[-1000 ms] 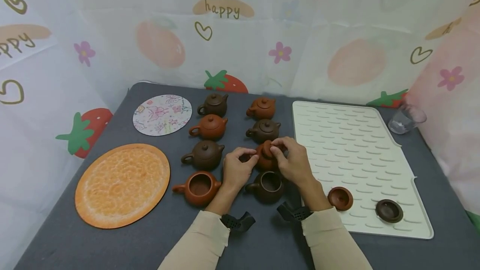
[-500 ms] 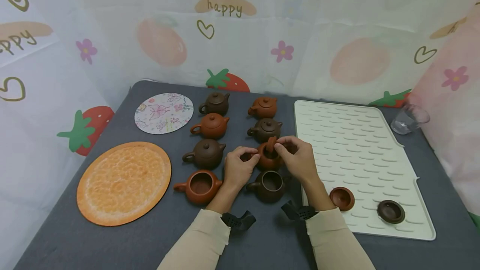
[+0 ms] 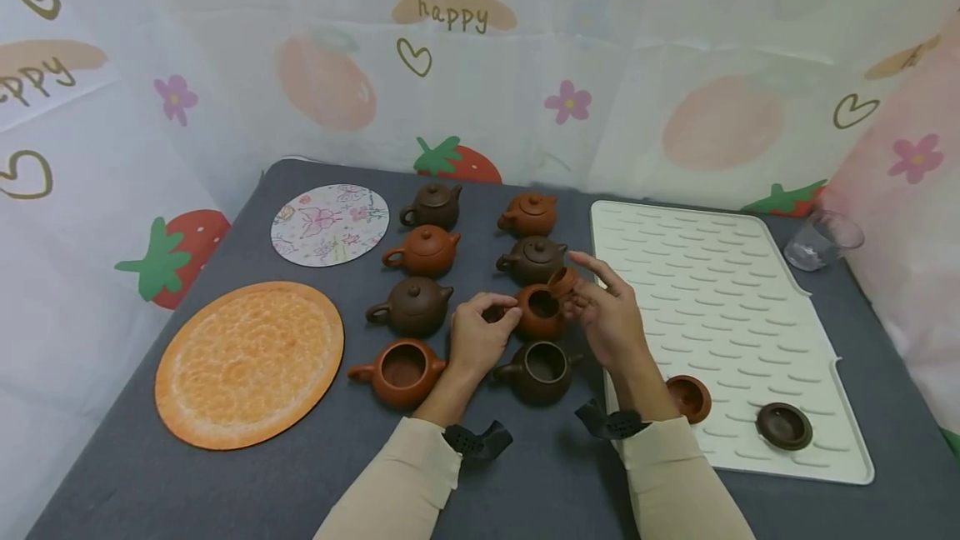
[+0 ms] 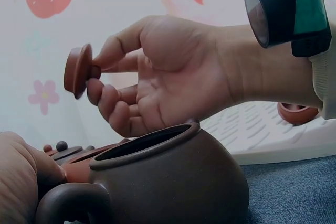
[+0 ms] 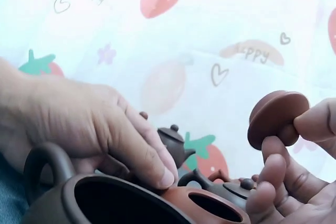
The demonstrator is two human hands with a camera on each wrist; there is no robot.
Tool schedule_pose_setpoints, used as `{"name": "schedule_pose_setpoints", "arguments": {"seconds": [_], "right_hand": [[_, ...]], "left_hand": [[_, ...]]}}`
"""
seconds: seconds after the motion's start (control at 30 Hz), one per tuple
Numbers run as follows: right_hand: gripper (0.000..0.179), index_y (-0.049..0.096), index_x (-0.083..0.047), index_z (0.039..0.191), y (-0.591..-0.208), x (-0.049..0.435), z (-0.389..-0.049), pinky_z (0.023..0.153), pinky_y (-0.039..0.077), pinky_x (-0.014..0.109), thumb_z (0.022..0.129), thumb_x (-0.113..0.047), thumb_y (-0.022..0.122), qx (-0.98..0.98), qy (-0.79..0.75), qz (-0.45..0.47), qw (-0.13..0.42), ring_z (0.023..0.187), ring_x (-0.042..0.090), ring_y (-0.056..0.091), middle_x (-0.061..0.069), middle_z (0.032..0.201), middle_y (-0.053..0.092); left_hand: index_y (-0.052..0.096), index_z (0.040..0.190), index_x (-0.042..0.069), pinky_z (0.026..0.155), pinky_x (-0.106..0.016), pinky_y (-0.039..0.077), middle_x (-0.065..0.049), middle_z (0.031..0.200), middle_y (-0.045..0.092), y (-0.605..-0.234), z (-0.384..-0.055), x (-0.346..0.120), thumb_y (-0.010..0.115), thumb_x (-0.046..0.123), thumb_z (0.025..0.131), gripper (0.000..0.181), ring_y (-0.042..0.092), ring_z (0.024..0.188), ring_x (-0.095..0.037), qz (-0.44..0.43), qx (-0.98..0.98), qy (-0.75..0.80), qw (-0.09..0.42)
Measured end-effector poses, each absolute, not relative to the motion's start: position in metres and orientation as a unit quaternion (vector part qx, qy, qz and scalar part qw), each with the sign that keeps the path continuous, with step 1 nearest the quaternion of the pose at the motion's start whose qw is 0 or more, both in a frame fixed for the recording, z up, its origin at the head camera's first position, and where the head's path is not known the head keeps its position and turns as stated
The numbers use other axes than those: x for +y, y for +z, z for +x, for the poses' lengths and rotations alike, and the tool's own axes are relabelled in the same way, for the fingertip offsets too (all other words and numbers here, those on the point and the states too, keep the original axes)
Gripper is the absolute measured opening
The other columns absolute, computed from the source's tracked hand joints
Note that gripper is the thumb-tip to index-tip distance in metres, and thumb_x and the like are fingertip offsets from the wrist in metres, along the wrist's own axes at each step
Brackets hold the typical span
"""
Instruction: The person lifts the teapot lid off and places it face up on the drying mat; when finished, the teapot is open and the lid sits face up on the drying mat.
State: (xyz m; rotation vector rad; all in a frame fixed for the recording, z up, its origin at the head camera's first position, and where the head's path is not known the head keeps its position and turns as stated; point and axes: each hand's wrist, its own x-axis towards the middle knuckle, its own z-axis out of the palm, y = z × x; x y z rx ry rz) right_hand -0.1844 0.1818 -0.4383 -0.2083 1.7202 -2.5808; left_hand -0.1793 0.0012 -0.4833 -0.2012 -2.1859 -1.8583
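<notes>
My right hand (image 3: 613, 323) pinches a small reddish-brown teapot lid (image 3: 562, 282) by its knob. In the right wrist view the lid (image 5: 278, 115) is tilted on edge, raised above the pots. Just left of it stands the reddish-brown teapot (image 3: 540, 326), its mouth uncovered. My left hand (image 3: 477, 338) holds that teapot at its left side, where the handle is hidden by the fingers. In front stands an uncovered dark brown teapot (image 3: 534, 392). An uncovered reddish teapot (image 3: 401, 397) sits left of my left forearm.
Several lidded teapots stand behind in two columns, including a dark one (image 3: 417, 308). On the white mat (image 3: 697, 298) at right lie a reddish lid (image 3: 697, 403) and a dark lid (image 3: 784, 427). A clear cup (image 3: 817, 244) and two round mats, one orange (image 3: 251, 365), flank them.
My right hand has lifted the lid off the reddish-brown teapot, moved it up and right, and turned palm-inward. My left hand has stayed at the teapot's side.
</notes>
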Motion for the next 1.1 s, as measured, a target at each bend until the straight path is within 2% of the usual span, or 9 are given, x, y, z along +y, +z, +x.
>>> {"name": "schedule_pose_setpoints", "arguments": {"seconds": [0.13,0.3,0.37,0.5,0.63,0.87,1.1], "right_hand": [[0.030,0.047,0.003,0.130,-0.438,0.181,-0.184,0.063,0.046,0.030,0.103,-0.007,0.040,0.523,-0.848,-0.078,0.040,0.071,0.020,0.051,0.011,0.096,0.057],[0.023,0.054,-0.002,0.120,-0.435,0.179,-0.182,0.063,0.047,0.029,0.101,-0.015,0.053,0.511,-0.855,-0.080,0.032,0.071,0.020,0.053,0.010,0.095,0.058],[0.022,0.057,-0.001,0.117,-0.432,0.177,-0.180,0.063,0.048,0.029,0.098,-0.011,0.059,0.514,-0.854,-0.074,0.021,0.071,0.020,0.056,0.010,0.094,0.061],[0.024,0.057,0.003,0.116,-0.425,0.179,-0.177,0.069,0.052,0.031,0.093,-0.001,0.063,0.531,-0.845,-0.071,0.003,0.080,0.024,0.062,0.014,0.096,0.063],[0.032,0.054,0.008,0.120,-0.415,0.186,-0.172,0.077,0.053,0.035,0.090,0.004,0.065,0.559,-0.825,-0.081,-0.019,0.090,0.027,0.064,0.015,0.101,0.064],[0.040,0.048,0.015,0.125,-0.390,0.206,-0.156,0.079,0.052,0.030,0.088,0.012,0.062,0.596,-0.795,-0.095,-0.060,0.091,0.023,0.063,0.017,0.105,0.062],[0.043,0.054,0.006,0.127,-0.372,0.235,-0.140,0.084,0.050,0.027,0.086,0.012,0.065,0.648,-0.752,-0.083,-0.089,0.102,0.023,0.062,0.017,0.114,0.059]], "left_hand": [[0.074,0.089,0.000,0.064,-0.029,0.050,-0.006,0.083,0.065,-0.483,-0.179,0.001,0.075,0.002,0.083,0.007,0.060,0.072,-0.019,-0.069,-0.755,-0.639,0.131],[0.074,0.089,0.000,0.064,-0.028,0.049,-0.006,0.082,0.064,-0.484,-0.179,0.000,0.075,0.002,0.083,0.007,0.060,0.072,-0.018,-0.067,-0.759,-0.635,0.131],[0.074,0.089,0.000,0.065,-0.028,0.050,-0.006,0.082,0.065,-0.484,-0.179,0.000,0.075,0.003,0.083,0.007,0.060,0.072,-0.018,-0.065,-0.758,-0.635,0.131],[0.075,0.089,0.001,0.064,-0.028,0.049,-0.005,0.083,0.065,-0.487,-0.178,0.000,0.076,0.003,0.083,0.007,0.060,0.072,-0.017,-0.061,-0.759,-0.634,0.133],[0.075,0.089,0.001,0.064,-0.028,0.049,-0.005,0.082,0.065,-0.489,-0.177,0.001,0.076,0.004,0.083,0.007,0.059,0.071,-0.017,-0.063,-0.757,-0.635,0.140],[0.075,0.090,0.001,0.065,-0.029,0.050,-0.005,0.083,0.065,-0.486,-0.176,0.002,0.075,0.003,0.083,0.007,0.060,0.072,-0.018,-0.061,-0.753,-0.641,0.138],[0.073,0.088,-0.001,0.062,-0.028,0.050,-0.003,0.081,0.064,-0.486,-0.177,0.001,0.075,0.002,0.082,0.007,0.059,0.070,-0.015,-0.088,-0.742,-0.644,0.165]]}}
